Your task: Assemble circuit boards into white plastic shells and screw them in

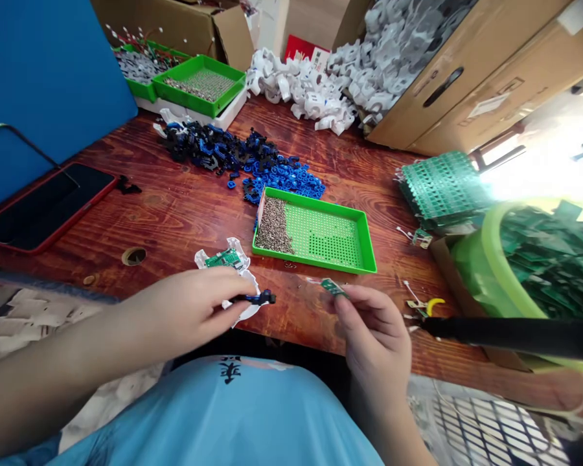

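Observation:
My left hand is closed on a small black and blue plastic part, which sticks out past the fingertips. Beneath that hand lies a white plastic shell at the table's near edge, partly covered by my fingers. A green circuit board sits on the shell's far end. Between thumb and fingers, my right hand pinches a small green circuit board, held apart from the left hand. Just beyond both hands is a green tray with a heap of small metal screws at its left end.
Blue and black parts lie piled behind the tray. White shells spill from a cardboard box. At right stand stacked green panels and a light-green tub of boards. A black rod crosses the right side; a phone lies left.

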Demonstrator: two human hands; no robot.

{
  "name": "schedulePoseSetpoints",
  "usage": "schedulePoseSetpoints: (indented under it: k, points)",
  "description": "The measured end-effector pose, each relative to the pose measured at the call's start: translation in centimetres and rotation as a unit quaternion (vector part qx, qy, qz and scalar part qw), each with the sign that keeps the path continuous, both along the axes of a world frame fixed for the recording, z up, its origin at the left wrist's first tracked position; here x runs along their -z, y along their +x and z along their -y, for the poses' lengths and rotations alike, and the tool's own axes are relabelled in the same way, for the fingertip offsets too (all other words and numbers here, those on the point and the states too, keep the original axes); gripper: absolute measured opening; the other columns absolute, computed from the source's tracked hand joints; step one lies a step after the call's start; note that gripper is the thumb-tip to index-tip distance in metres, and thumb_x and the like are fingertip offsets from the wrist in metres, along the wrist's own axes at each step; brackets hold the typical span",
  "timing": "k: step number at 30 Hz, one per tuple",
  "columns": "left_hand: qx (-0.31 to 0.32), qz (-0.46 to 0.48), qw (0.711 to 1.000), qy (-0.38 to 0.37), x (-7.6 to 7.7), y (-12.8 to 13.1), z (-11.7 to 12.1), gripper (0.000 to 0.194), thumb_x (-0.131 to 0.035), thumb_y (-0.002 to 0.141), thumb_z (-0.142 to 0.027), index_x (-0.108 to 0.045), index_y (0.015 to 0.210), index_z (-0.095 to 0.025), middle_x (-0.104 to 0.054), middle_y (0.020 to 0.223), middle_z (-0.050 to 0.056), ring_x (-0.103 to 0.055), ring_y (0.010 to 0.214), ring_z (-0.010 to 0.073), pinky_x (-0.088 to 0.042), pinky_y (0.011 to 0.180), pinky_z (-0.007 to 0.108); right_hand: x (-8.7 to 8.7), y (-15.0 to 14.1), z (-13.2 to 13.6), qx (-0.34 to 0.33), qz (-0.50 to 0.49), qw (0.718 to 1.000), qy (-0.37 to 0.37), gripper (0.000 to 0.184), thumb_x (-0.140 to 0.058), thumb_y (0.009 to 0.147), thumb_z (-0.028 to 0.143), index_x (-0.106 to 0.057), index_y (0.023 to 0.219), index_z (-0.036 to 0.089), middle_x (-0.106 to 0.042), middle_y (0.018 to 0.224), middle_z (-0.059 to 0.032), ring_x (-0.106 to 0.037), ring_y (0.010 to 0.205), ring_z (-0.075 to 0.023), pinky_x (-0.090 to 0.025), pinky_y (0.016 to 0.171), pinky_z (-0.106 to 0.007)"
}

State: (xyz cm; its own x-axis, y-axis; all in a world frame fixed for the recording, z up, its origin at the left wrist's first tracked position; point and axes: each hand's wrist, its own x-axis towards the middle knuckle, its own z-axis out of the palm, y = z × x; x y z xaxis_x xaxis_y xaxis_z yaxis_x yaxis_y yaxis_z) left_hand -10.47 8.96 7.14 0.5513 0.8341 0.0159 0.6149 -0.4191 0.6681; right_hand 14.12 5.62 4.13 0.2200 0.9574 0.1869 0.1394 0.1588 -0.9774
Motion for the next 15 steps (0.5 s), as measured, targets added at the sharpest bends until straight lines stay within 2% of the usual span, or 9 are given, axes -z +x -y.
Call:
schedulePoseSetpoints:
  k: [4,6,9,11,13,15]
  points:
    - [0.013,-0.02,1.0,-0.019,0.2,1.7,1.0,0.014,-0.054,0.087,-0.024,-0.061,0.099,-0.027,-0.069,0.099,0.001,-0.064,0.092,0.0199,-0.047,0.079,0.027,-0.5,-0.9,0.2,-0.084,0.036,0.996,0.016,0.015,-0.065,0.084,0.021,-0.068,0.097,0.029,-0.069,0.086,0.0008,-0.067,0.071,-0.013,-0.058,0.067,-0.027]
    - [0.018,-0.003,0.999,-0.026,0.2,2.2,1.1,0.011,-0.053,0.088,-0.026,-0.061,0.096,-0.024,-0.067,0.096,0.003,-0.063,0.09,0.0197,-0.047,0.077,0.027,-0.3,-0.8,0.3,-0.107,0.042,0.993,0.024,0.017,-0.062,0.086,0.019,-0.066,0.099,0.029,-0.07,0.096,-0.0004,-0.067,0.082,-0.0144,-0.057,0.077,-0.03]
    - [0.018,0.038,0.999,-0.027,0.3,2.8,1.1,0.015,-0.049,0.092,-0.029,-0.062,0.095,-0.023,-0.066,0.107,0.005,-0.062,0.1,0.0207,-0.046,0.084,0.025,0.1,-0.5,0.4,-0.118,0.043,0.992,0.032,0.017,-0.062,0.086,0.016,-0.066,0.097,0.029,-0.066,0.102,-0.0002,-0.063,0.098,-0.0146,-0.053,0.088,-0.031]
    - [0.007,0.053,0.998,-0.046,0.5,3.0,1.2,0.017,-0.048,0.093,-0.03,-0.064,0.098,-0.025,-0.068,0.109,0.004,-0.063,0.101,0.0206,-0.047,0.083,0.024,0.3,-0.4,0.5,-0.111,0.028,0.993,0.025,0.017,-0.062,0.086,0.017,-0.065,0.097,0.03,-0.064,0.097,0.0004,-0.062,0.093,-0.0131,-0.053,0.083,-0.028]
    - [0.004,0.06,0.996,-0.068,0.7,3.2,1.4,0.019,-0.047,0.094,-0.03,-0.064,0.102,-0.026,-0.071,0.104,0.002,-0.066,0.094,0.0196,-0.049,0.076,0.024,0.4,-0.3,0.6,-0.108,-0.004,0.994,0.025,0.02,-0.061,0.087,0.016,-0.064,0.1,0.03,-0.062,0.093,0.0004,-0.062,0.085,-0.0121,-0.054,0.074,-0.026]
    - [0.015,0.068,0.995,-0.066,0.9,3.2,1.6,0.019,-0.046,0.094,-0.028,-0.063,0.103,-0.026,-0.072,0.098,0.0,-0.067,0.087,0.0178,-0.049,0.072,0.023,0.4,-0.2,0.7,-0.115,-0.01,0.992,0.052,0.025,-0.059,0.087,0.012,-0.063,0.104,0.03,-0.062,0.093,-0.0004,-0.061,0.085,-0.0125,-0.054,0.073,-0.026]
